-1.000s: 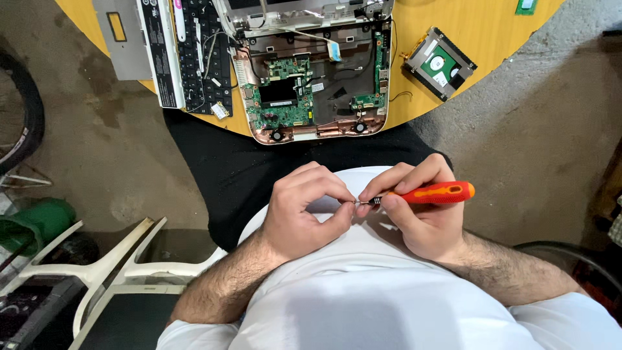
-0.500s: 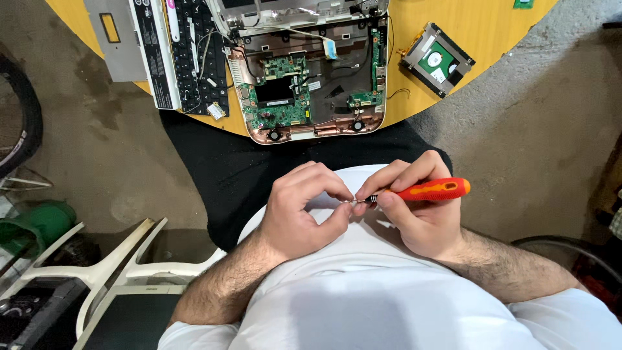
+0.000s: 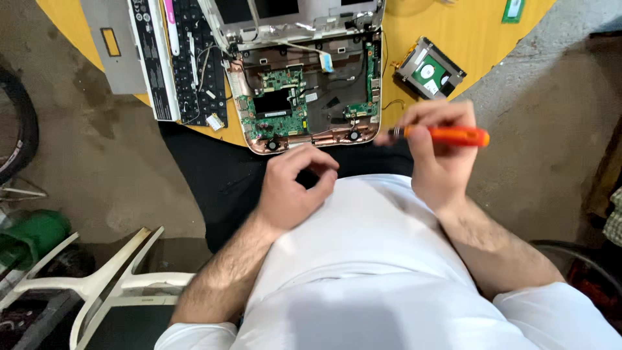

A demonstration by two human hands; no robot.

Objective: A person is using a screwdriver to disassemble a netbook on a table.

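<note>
The orange-handled screwdriver [image 3: 447, 135] was in the right hand [image 3: 440, 155], whose fingers were closed around the handle; it lay almost level, with its metal tip pointing toward the opened laptop [image 3: 304, 97] and stopping just beside the near right corner of that laptop. The left hand [image 3: 295, 188] was loosely curled over the lap, in front of the laptop's near edge; the fingertips were pinched together, but I could not tell if something small was between them. To work well at this point, I think the tip should be brought down straight onto a screw head, with the laptop kept steady, because a slanted tip slips easily on the green board. On the yellow round table [image 3: 466, 39] I counted one opened laptop, one detached keyboard [image 3: 188, 58] to the left of it, and one hard drive [image 3: 431, 68] to the right of it. There was one screwdriver.
</note>
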